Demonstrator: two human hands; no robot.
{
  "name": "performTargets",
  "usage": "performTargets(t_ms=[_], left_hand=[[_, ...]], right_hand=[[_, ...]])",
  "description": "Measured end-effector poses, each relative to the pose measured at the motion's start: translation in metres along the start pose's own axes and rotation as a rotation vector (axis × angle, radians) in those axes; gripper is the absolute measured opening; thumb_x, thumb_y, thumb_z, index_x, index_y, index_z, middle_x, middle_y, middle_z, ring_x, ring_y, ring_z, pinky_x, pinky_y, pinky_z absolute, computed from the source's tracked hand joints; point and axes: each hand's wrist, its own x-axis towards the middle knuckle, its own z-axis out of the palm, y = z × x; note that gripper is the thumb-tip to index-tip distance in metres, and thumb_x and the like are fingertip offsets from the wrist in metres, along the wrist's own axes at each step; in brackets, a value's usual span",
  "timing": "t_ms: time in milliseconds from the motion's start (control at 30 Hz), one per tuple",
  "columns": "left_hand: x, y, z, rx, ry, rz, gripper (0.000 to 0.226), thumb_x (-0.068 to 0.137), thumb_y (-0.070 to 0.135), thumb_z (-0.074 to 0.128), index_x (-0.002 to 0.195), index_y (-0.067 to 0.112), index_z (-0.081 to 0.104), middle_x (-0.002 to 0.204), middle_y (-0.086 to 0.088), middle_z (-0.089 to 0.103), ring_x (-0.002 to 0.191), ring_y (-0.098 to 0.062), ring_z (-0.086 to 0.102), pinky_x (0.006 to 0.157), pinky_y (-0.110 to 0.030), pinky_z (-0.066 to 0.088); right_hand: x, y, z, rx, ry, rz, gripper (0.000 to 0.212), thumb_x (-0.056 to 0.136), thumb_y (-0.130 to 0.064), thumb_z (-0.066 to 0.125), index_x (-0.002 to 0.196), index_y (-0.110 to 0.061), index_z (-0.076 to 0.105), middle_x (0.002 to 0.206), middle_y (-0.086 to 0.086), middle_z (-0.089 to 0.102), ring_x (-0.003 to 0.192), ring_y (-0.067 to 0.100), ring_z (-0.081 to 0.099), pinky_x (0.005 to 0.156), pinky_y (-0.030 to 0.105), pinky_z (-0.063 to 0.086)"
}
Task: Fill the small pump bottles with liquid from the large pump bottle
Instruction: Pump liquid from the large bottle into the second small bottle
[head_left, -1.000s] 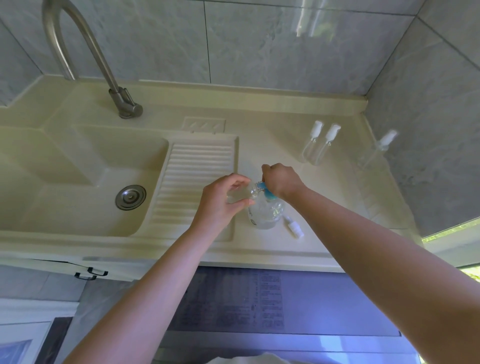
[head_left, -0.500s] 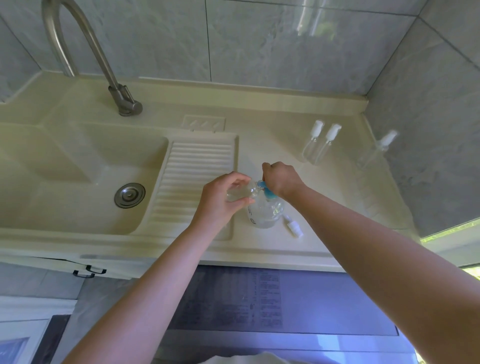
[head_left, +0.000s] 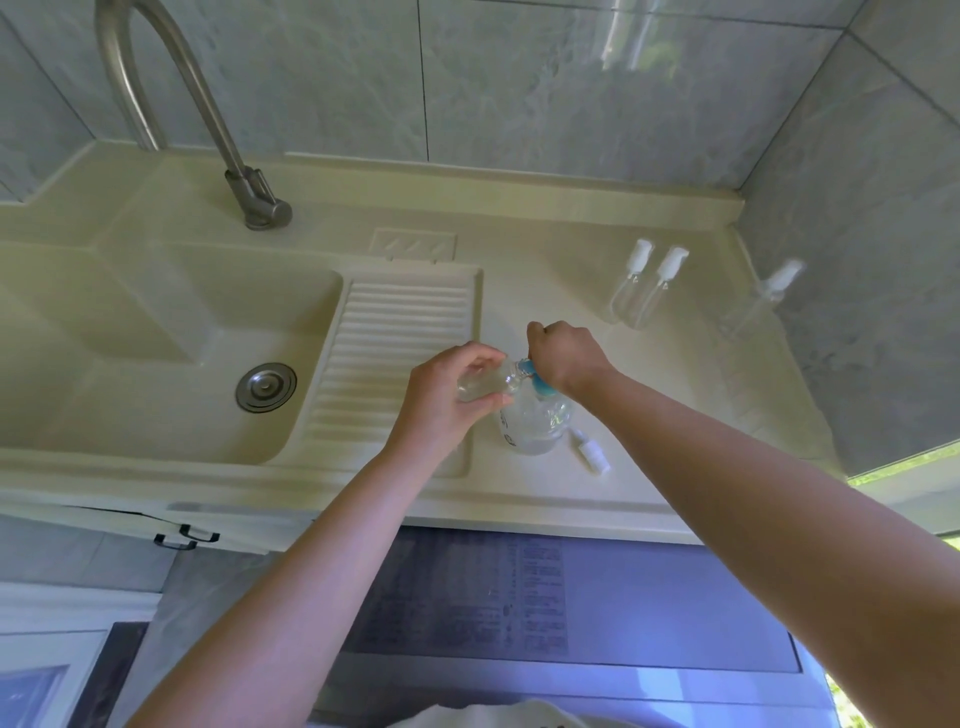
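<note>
View from the head camera, looking down on a pale counter (head_left: 649, 364) with a moulded sink (head_left: 171, 364) and a ribbed draining board (head_left: 395, 353). The left hand (head_left: 447, 400) curls its fingers and thumb round a small clear bottle (head_left: 485, 382), which it holds tilted with the open neck against the blue pump spout (head_left: 530, 370) of the large bottle (head_left: 535, 423). Most of the small bottle lies behind the fingers; how much liquid it holds cannot be told. The right hand (head_left: 563, 356) is closed over the top of the pump, so the pump head itself is hidden and only the blue spout and collar show beneath the wrist. The large bottle stands upright on the counter, just right of the draining board; its clear wall blends with the counter, and the printing on it is too small to read. A small white pump cap (head_left: 589, 452) lies on its side on the counter just beside the large bottle's base, apart from it. Two small bottles with white tops (head_left: 647, 291) stand side by side near the back of the counter, and a third bottle (head_left: 763, 296) stands close to the right wall; its clear body is hard to make out against the tile. The tap (head_left: 171, 104) is cut off by the upper edge.
</note>
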Motion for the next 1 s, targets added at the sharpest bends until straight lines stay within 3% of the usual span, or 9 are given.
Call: performTargets(t_ms=[167,333,500,567,700,800,900,1000], left_hand=[[0.001,0.002,-0.002,0.011,-0.010,-0.001,0.042,0.071,0.012,0.086,0.109,0.018,0.070,0.104,0.014,0.068,0.097,0.014,0.058,0.087,-0.001,0.037],[0.002,0.003,-0.002,0.008,-0.004,-0.003,0.042,0.071,0.014,0.087,0.109,0.019,0.070,0.105,0.014,0.069,0.098,0.011,0.060,0.087,-0.001,0.037],[0.001,0.001,-0.001,-0.012,0.001,-0.002,0.042,0.070,0.012,0.087,0.108,0.017,0.070,0.105,0.010,0.071,0.099,0.003,0.063,0.090,-0.006,0.041],[0.000,0.001,0.000,-0.014,0.000,0.000,0.042,0.070,0.011,0.086,0.108,0.017,0.070,0.105,0.010,0.071,0.099,0.004,0.063,0.090,-0.006,0.040],[0.000,0.002,-0.001,-0.015,0.000,-0.003,0.042,0.070,0.012,0.086,0.109,0.017,0.070,0.106,0.012,0.070,0.099,0.007,0.062,0.089,-0.003,0.039],[0.001,0.004,-0.001,-0.019,0.002,-0.004,0.042,0.070,0.012,0.087,0.108,0.018,0.070,0.105,0.013,0.070,0.099,0.006,0.062,0.089,-0.004,0.040],[0.001,0.004,-0.001,-0.019,0.006,-0.005,0.042,0.070,0.012,0.087,0.108,0.017,0.070,0.105,0.012,0.070,0.099,0.006,0.062,0.089,-0.004,0.040],[0.000,0.001,0.000,-0.013,0.007,0.002,0.042,0.070,0.011,0.087,0.108,0.015,0.070,0.104,0.010,0.070,0.098,0.005,0.062,0.089,-0.005,0.040]], right_hand=[[0.001,0.001,-0.005,0.071,-0.086,0.043,0.029,0.102,-0.013,0.038,0.119,0.005,0.054,0.121,0.024,0.057,0.100,0.036,0.053,0.089,0.041,0.046],[0.003,-0.001,-0.007,0.000,-0.117,0.020,0.029,0.100,-0.012,0.046,0.123,0.006,0.049,0.123,0.023,0.054,0.106,0.039,0.056,0.087,0.039,0.048],[0.004,0.002,-0.002,-0.117,-0.064,-0.019,0.012,0.097,-0.009,0.051,0.096,-0.004,0.040,0.099,0.015,0.047,0.080,0.030,0.043,0.068,0.033,0.036],[0.003,0.001,0.000,-0.098,-0.068,-0.007,0.014,0.096,-0.010,0.052,0.094,-0.004,0.040,0.102,0.017,0.052,0.073,0.028,0.042,0.063,0.031,0.034],[0.006,0.001,-0.004,0.024,-0.084,0.018,0.029,0.101,-0.018,0.048,0.120,0.003,0.053,0.121,0.020,0.056,0.099,0.037,0.056,0.082,0.039,0.048],[0.002,0.000,-0.010,0.123,-0.107,0.044,0.039,0.104,-0.023,0.036,0.124,0.004,0.057,0.126,0.023,0.058,0.097,0.031,0.051,0.092,0.042,0.046],[0.004,0.001,-0.006,0.112,-0.098,0.047,0.029,0.101,-0.012,0.040,0.118,0.007,0.054,0.121,0.024,0.056,0.096,0.035,0.051,0.087,0.040,0.046],[0.004,0.003,-0.002,0.082,-0.043,0.043,0.014,0.099,-0.009,0.042,0.090,0.001,0.047,0.106,0.020,0.055,0.080,0.030,0.044,0.074,0.034,0.039]])
